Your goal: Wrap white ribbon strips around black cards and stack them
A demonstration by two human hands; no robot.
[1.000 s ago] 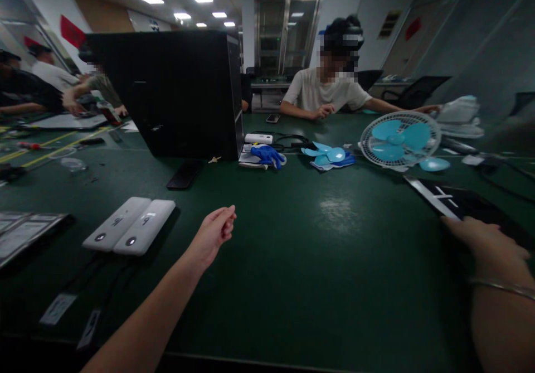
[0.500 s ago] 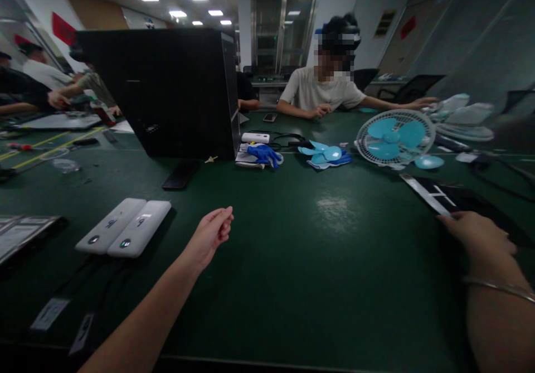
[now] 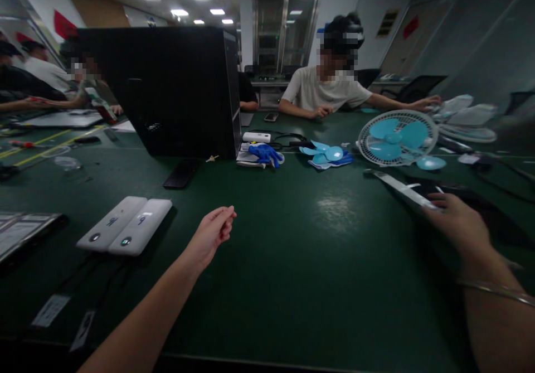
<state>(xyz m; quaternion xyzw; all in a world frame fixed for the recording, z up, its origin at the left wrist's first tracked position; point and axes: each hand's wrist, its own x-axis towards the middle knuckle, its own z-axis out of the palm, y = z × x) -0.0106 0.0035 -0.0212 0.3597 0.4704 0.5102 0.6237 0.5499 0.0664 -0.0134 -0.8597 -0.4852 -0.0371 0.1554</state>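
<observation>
A dark green table [image 3: 301, 261] is seen from a head-worn camera, with both bare forearms of the wearer stretched over it. The left hand [image 3: 211, 233] is held just above the bare tabletop near the middle, fingers loosely curled with the fingertips drawn together, and nothing is gripped in it. To its left, two white oblong devices [image 3: 125, 231] are laid side by side on the table. The right hand [image 3: 453, 225], a thin bangle [image 3: 493, 289] worn at the wrist, is placed on the near end of a flat black panel with a white edge [image 3: 403, 190]; the fingers are laid over that end, but whether they are closed around it cannot be told. The panel is tilted, lying at the right side of the table, just in front of a small white fan with blue blades [image 3: 397, 137]. Loose blue fan blades [image 3: 326, 153] and a blue glove [image 3: 264, 153] are set farther back, beside a large black computer case [image 3: 167, 91]. Across the table a person in a pale shirt [image 3: 326, 91] is seated
</observation>
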